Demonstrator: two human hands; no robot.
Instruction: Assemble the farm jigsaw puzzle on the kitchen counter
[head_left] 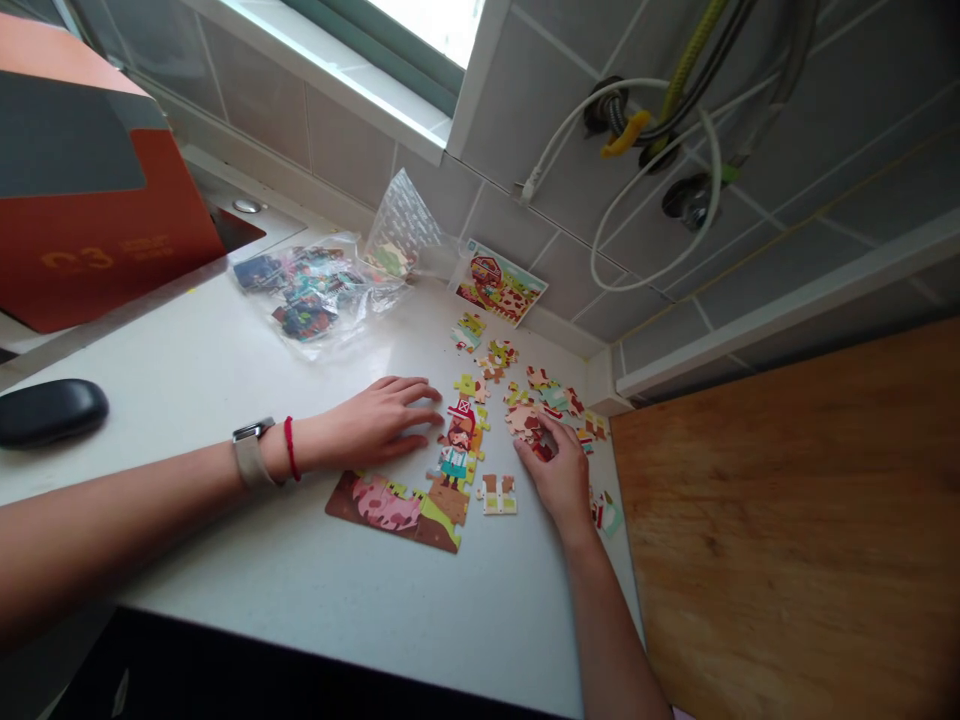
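Observation:
A partly joined jigsaw puzzle (454, 462) lies on the white countertop, showing a farmer figure, a red barn and a pink spotted animal. My left hand (382, 420) rests flat just left of it, fingers spread, holding nothing. My right hand (559, 475) is at the loose pieces on the right, thumb and fingertips curled round a dark red jigsaw piece (541, 449), partly hidden by the fingers. Pink-and-brown jigsaw pieces (523, 420) lie just beyond those fingertips. A small joined pair of brown and cream pieces (499, 495) sits between the puzzle and my right wrist.
More loose pieces (501, 357) are scattered toward the wall. A picture card (499, 284) leans there. Clear plastic bags (315, 290) of pieces lie at the back. An orange box (97, 210) and a black case (52, 413) stand left; a wooden board (787, 520) is right.

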